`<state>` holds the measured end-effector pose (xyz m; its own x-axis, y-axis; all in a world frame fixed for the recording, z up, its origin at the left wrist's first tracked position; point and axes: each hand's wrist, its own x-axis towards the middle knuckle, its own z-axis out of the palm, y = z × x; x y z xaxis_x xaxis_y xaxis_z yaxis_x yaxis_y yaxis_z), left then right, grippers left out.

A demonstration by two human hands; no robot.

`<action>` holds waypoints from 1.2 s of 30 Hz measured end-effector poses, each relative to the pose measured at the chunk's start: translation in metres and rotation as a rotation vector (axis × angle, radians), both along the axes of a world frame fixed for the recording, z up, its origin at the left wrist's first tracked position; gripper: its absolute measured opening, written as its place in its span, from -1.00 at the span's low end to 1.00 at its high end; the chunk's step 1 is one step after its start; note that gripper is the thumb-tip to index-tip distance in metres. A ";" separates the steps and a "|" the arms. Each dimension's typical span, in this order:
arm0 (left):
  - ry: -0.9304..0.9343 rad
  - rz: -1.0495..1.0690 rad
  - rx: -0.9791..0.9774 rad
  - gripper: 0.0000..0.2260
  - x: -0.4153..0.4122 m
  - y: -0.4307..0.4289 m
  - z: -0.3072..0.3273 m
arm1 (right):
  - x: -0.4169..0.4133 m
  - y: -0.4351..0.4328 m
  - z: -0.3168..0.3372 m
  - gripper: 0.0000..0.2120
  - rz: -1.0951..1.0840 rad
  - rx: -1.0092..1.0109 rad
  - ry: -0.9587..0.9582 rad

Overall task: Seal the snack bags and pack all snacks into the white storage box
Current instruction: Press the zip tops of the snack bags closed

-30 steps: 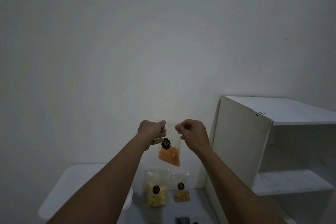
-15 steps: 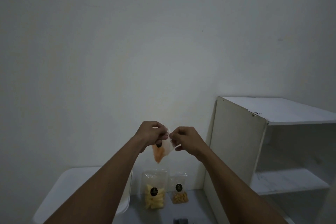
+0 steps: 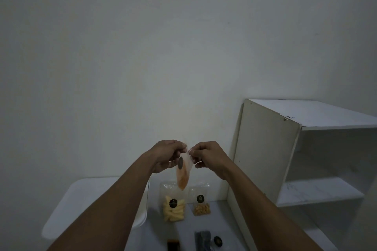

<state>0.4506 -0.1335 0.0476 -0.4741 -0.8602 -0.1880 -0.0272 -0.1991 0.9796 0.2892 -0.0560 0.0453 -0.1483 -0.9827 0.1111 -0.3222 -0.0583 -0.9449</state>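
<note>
Our left hand [image 3: 166, 155] and right hand [image 3: 208, 156] are raised in front of the wall [image 3: 142, 47]. Each pinches a top corner of the orange snack bag [image 3: 182, 177] between thumb and curled fingers. The hands are close together, so the bag's mouth is bunched between them and we cannot tell whether its seal is pressed closed. The bag is turned nearly edge-on to us. Its round black sticker shows only as a narrow oval, with print too small to read. Orange pieces fill the lower half, and the clear upper part is hard to make out against the pale wall. The bag hangs in the air, above the two bags below and apart from them.

On the grey table [image 3: 222, 222] the yellow snack bag [image 3: 173, 206] stands at the wall, with the smaller brown snack bag [image 3: 201, 204] just beside it on the right. Each carries a black sticker. We cannot tell whether their clear tops are sealed.

We see the white storage box [image 3: 81, 199] at the left, its right edge covered by our left forearm. Only a flat white top with rounded corners shows. At the bottom edge a dark oblong thing [image 3: 202, 239] and a black-and-orange thing [image 3: 173, 245] are dim and cut off.

At the right, the white shelf unit [image 3: 265, 149] stands just beside the bags, its side panel near our right forearm. The table strip between box and shelf is narrow.
</note>
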 end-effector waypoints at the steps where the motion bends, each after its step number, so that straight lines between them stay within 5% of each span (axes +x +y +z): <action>1: -0.010 0.006 -0.004 -0.92 -0.001 0.000 -0.003 | 0.000 0.001 -0.003 -0.85 -0.017 -0.009 0.033; 7: -0.029 0.139 -0.009 -0.87 -0.011 -0.007 -0.022 | 0.000 0.001 -0.047 -0.56 -0.067 0.000 0.206; 11: -0.083 0.181 -0.045 -0.85 -0.018 -0.014 -0.050 | -0.005 -0.017 -0.093 -0.94 -0.144 -0.004 0.268; 18: -0.352 0.303 -0.064 -0.63 -0.021 -0.031 -0.161 | -0.015 -0.048 -0.167 -0.69 -0.167 0.068 0.191; 25: -0.323 0.337 0.091 -0.78 -0.028 -0.047 -0.258 | -0.025 -0.087 -0.254 -0.92 -0.220 0.250 0.125; 36: -0.573 0.514 0.176 -0.74 -0.053 -0.076 -0.331 | -0.028 -0.134 -0.340 -0.81 -0.142 0.515 0.179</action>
